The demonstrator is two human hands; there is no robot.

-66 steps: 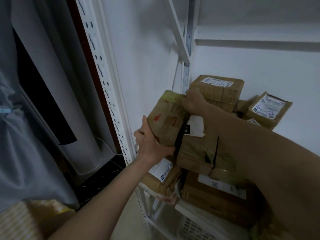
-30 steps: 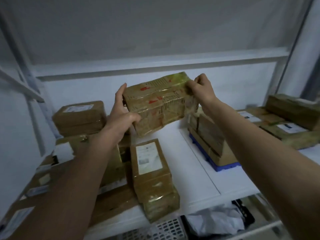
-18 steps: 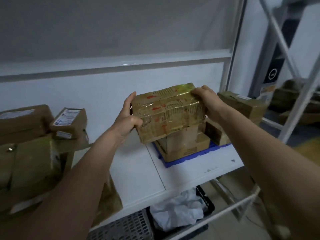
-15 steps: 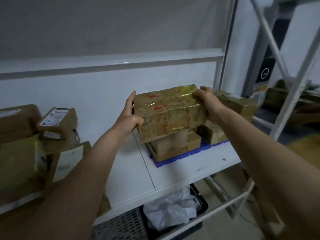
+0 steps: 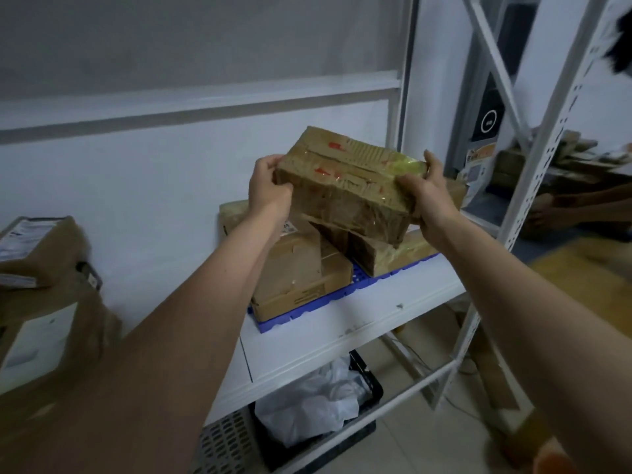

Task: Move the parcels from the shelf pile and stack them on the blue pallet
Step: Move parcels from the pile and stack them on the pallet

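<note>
Head view: the left hand's fingers (image 5: 265,165) curl round the left end of a taped brown parcel (image 5: 349,186), and the right hand (image 5: 424,196) grips its right end, thumb on top. The parcel is held tilted in the air at centre frame, above the parcels (image 5: 294,265) already stacked on the blue pallet (image 5: 342,289), apart from them as far as can be told. The pallet lies on the white shelf (image 5: 393,313). More parcels (image 5: 41,268) are piled at the left edge. Below the shelf sits a black crate (image 5: 369,398) holding white plastic (image 5: 307,405).
</note>
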